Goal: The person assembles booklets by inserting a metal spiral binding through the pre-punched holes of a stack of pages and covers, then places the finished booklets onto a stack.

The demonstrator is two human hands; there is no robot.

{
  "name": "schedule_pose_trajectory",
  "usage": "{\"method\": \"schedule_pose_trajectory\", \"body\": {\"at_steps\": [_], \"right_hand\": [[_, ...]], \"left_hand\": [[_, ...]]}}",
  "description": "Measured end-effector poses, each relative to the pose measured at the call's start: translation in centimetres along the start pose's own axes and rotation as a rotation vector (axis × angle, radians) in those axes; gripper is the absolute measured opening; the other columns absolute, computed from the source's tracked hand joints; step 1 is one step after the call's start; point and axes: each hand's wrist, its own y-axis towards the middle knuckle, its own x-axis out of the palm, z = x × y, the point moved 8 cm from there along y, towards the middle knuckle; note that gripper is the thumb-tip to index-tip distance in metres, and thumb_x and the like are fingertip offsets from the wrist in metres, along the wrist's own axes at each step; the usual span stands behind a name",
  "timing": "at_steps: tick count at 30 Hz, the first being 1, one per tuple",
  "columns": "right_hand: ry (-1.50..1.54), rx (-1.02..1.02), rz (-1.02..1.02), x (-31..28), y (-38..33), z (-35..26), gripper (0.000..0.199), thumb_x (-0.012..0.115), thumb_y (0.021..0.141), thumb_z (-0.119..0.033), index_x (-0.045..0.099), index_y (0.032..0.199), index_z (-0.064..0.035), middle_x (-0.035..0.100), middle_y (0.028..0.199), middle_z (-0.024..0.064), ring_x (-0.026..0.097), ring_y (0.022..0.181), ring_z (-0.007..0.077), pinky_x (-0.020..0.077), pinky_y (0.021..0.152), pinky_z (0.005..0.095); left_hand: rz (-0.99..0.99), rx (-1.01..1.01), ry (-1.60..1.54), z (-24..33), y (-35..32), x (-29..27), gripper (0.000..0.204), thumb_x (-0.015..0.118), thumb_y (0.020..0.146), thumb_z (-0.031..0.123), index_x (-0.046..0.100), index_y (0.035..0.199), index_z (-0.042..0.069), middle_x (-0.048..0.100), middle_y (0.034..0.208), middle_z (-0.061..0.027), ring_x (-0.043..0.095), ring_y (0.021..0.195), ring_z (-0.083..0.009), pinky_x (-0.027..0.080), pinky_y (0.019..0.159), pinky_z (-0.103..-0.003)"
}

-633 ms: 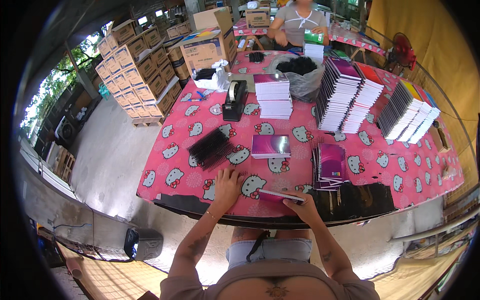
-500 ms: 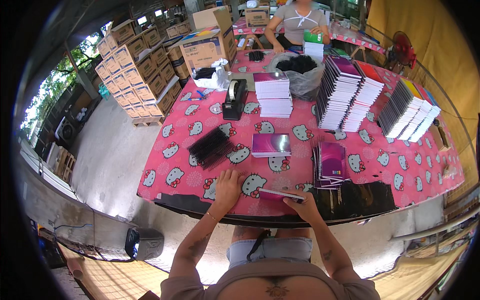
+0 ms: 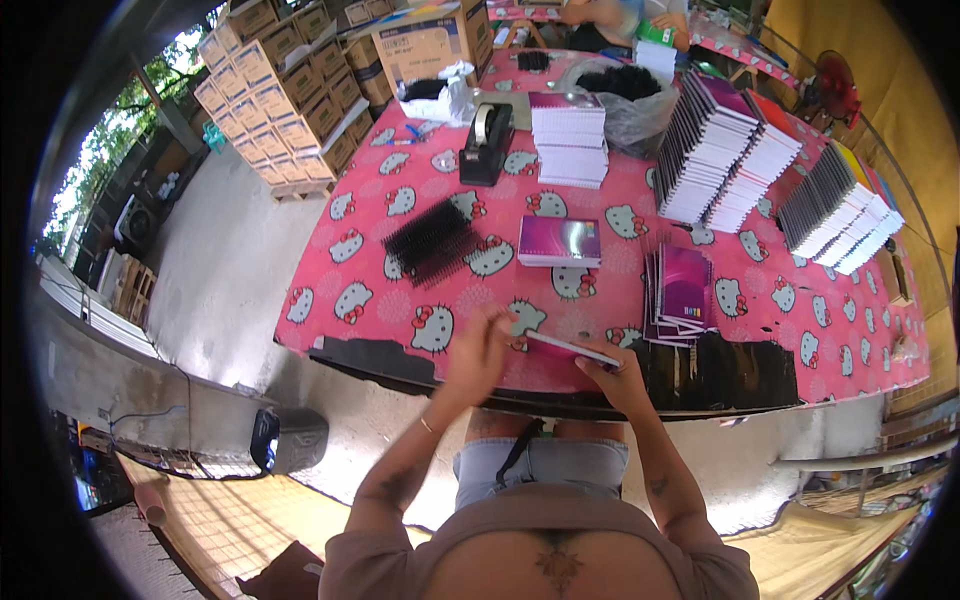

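My right hand [image 3: 618, 380] grips a thin purple notebook [image 3: 568, 347] by its right end, held edge-up and slanted just over the table's near edge. Close to the notebook's left end is my left hand [image 3: 478, 352], its fingers smeared by motion, so whether anything is in them is unclear. Beyond it lies a pile of black spiral binding coils [image 3: 432, 243]. A low stack of purple covers and pages [image 3: 559, 240] sits straight ahead. To the right rests a pile of purple spiral notebooks [image 3: 680, 293].
Behind stand a black tape dispenser [image 3: 484, 148], a taller page stack [image 3: 569, 150], a plastic bag of black coils [image 3: 618, 100] and tall notebook stacks [image 3: 705, 150]. Boxes [image 3: 270, 100] are piled at the left. Across the pink table [image 3: 380, 290] a person [image 3: 600, 22] handles a green notebook.
My left hand has lifted off the table and moved right toward the notebook. The notebook is tilted more steeply in my right hand. The whole view has shifted.
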Motion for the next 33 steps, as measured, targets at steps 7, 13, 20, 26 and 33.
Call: {"method": "schedule_pose_trajectory", "body": {"at_steps": [7, 13, 20, 26, 33], "right_hand": [[0.048, 0.033, 0.008, 0.1, 0.2, -0.7, 0.027, 0.07, 0.09, -0.004, 0.069, 0.116, 0.0, 0.069, 0.095, -0.0007, 0.055, 0.086, 0.0038, 0.0449, 0.078, 0.0207], [0.056, 0.05, -0.004, 0.0, 0.3, -0.3, 0.026, 0.07, 0.09, -0.003, 0.069, 0.116, -0.0002, 0.071, 0.097, 0.0009, 0.057, 0.088, 0.005, 0.0461, 0.079, 0.0215], [0.051, 0.052, -0.002, 0.0, 0.4, -0.4, 0.026, 0.069, 0.09, -0.002, 0.069, 0.116, 0.0, 0.072, 0.102, 0.0031, 0.059, 0.092, 0.0064, 0.0466, 0.084, 0.0229], [0.056, 0.022, -0.016, 0.1, 0.3, -0.3, 0.026, 0.07, 0.09, -0.003, 0.07, 0.116, -0.0005, 0.072, 0.102, 0.003, 0.059, 0.093, 0.0068, 0.047, 0.086, 0.0239], [0.036, 0.098, -0.033, -0.2, 0.1, 0.2, 0.026, 0.069, 0.09, -0.001, 0.071, 0.116, -0.0036, 0.072, 0.104, 0.004, 0.059, 0.092, 0.0081, 0.0464, 0.083, 0.0234]], "left_hand": [[-0.119, 0.316, 0.337, 2.7, 0.0, -0.9, 0.025, 0.071, 0.088, 0.007, 0.069, 0.112, 0.001, 0.066, 0.085, -0.0123, 0.062, 0.068, -0.0211, 0.048, 0.061, -0.03], [-0.055, 0.313, 0.269, 1.5, 0.2, 0.3, 0.018, 0.072, 0.087, 0.008, 0.071, 0.104, 0.001, 0.068, 0.084, -0.0115, 0.064, 0.068, -0.0239, 0.049, 0.059, -0.031], [-0.158, 0.216, 0.239, 0.0, 0.6, 0.8, 0.016, 0.066, 0.094, 0.01, 0.07, 0.102, -0.002, 0.071, 0.08, -0.0119, 0.068, 0.072, -0.0175, 0.052, 0.063, -0.028], [-0.239, -0.019, 0.147, -1.9, 1.7, 1.2, 0.018, 0.062, 0.098, 0.013, 0.07, 0.105, -0.002, 0.07, 0.076, -0.0099, 0.067, 0.074, -0.0121, 0.052, 0.066, -0.027], [-0.351, 0.316, 0.125, 1.8, 2.5, 1.4, 0.013, 0.066, 0.093, 0.008, 0.067, 0.103, -0.001, 0.067, 0.083, -0.01, 0.068, 0.077, -0.0172, 0.052, 0.069, -0.029]]}}
